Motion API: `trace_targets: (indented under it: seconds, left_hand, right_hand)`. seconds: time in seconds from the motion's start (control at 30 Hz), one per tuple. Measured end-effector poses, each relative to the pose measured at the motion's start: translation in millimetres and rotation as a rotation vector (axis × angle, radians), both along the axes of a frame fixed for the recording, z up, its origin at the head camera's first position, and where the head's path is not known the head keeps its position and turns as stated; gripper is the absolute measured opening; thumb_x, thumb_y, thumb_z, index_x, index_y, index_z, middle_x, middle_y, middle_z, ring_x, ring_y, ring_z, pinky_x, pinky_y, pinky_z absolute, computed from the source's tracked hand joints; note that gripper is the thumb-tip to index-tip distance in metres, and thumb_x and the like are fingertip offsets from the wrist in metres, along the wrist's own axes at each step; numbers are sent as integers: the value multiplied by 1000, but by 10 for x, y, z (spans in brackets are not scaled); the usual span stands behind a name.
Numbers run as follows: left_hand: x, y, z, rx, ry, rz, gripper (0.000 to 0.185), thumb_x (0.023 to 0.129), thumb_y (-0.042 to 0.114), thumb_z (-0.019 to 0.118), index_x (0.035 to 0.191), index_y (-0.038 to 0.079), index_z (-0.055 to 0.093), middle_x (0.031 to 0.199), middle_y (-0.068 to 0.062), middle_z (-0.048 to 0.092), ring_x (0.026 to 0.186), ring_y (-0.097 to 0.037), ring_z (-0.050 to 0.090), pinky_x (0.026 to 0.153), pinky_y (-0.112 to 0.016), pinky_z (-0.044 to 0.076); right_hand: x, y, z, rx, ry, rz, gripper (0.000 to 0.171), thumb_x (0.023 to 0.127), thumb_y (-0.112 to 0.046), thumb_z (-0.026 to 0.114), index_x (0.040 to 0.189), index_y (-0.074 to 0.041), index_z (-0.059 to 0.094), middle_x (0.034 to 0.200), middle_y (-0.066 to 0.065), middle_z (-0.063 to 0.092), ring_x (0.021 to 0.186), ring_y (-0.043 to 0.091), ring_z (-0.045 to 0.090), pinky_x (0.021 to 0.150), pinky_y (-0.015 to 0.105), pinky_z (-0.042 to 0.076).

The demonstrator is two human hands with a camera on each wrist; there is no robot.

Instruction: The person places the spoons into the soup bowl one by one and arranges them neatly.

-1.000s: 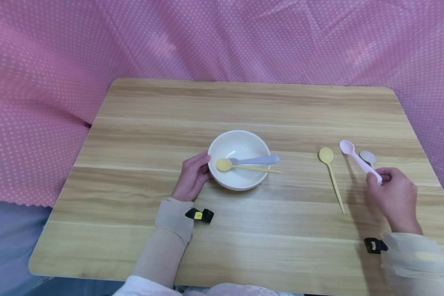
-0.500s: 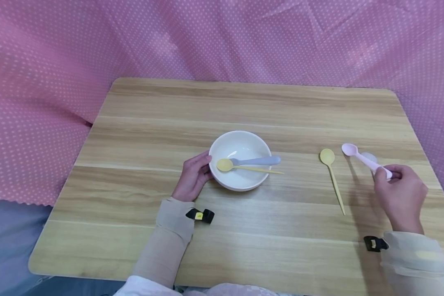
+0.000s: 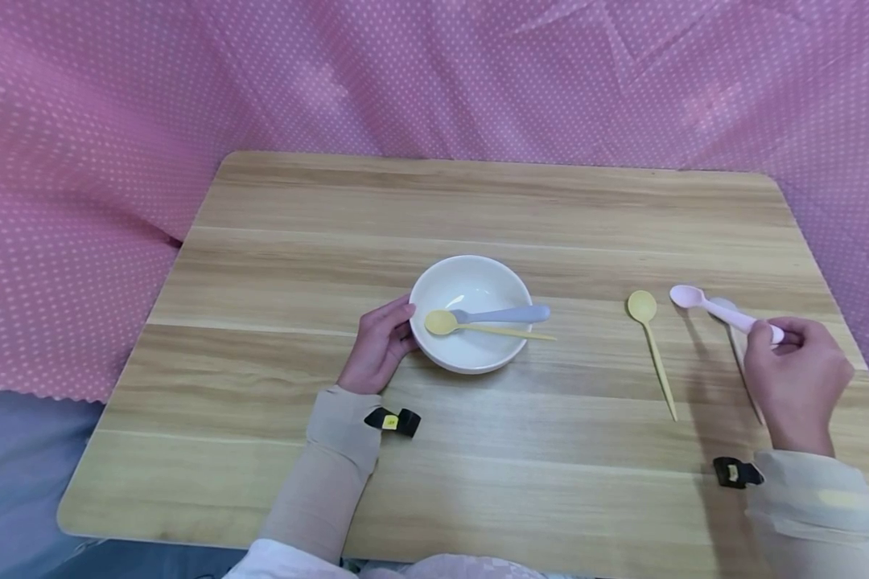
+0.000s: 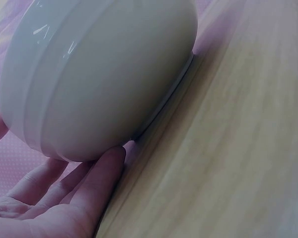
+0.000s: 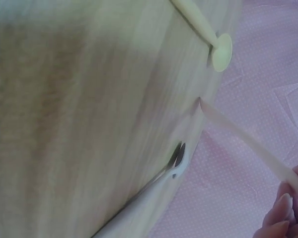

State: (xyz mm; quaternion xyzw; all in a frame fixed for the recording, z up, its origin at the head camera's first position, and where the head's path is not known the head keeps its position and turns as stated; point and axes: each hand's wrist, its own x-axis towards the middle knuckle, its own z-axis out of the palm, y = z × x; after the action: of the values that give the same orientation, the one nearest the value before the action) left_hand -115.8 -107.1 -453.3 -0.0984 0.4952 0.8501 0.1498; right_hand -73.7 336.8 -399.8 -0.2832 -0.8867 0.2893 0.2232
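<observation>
My left hand [image 3: 380,346] steadies a white bowl [image 3: 471,277], thumb at its rim and fingers against its lower side, as the left wrist view shows. Inside the bowl lie a yellow spoon [image 3: 440,322] and a blue-handled spoon [image 3: 507,314], both handles reaching over the right rim. At the right, my right hand [image 3: 796,378] pinches a pink spoon [image 3: 724,312] by the end of its handle, the handle slanting up from its head. Beneath it lies a whitish-grey spoon [image 5: 139,208], partly covered by the pink one and the hand in the head view.
Another yellow spoon [image 3: 652,346] lies on the wooden table [image 3: 319,209] between the bowl and the right hand. A pink dotted cloth [image 3: 434,80] hangs behind the table and along its sides.
My right hand has shifted to the right with the pink spoon, whose handle has swung flatter across the grey spoon. More of the grey spoon's handle shows. The left hand and bowl stay put.
</observation>
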Motion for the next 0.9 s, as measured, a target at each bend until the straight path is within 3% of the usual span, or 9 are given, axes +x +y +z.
trace_targets:
  seconds: [0.33,0.9]
  left_hand:
    - [1,4,8,3,-5,5,44,92,15,57,134,2,50,130,-16,56,98,-17,60,77,-27,54]
    - [-6,0,-2,4,-2,5,44,92,15,58,133,3,51,131,-16,56,98,-17,61,76,-27,55]
  right_hand:
    - [-2,-1,21,-23,74,-16,18,86,-25,50,76,-39,44,61,-33,39,56,-15,38,61,9,30]
    - [-29,-63,115,-38,241,-37,26,85,-19,52,72,-40,46,61,-28,44,53,-14,40,52,1,33]
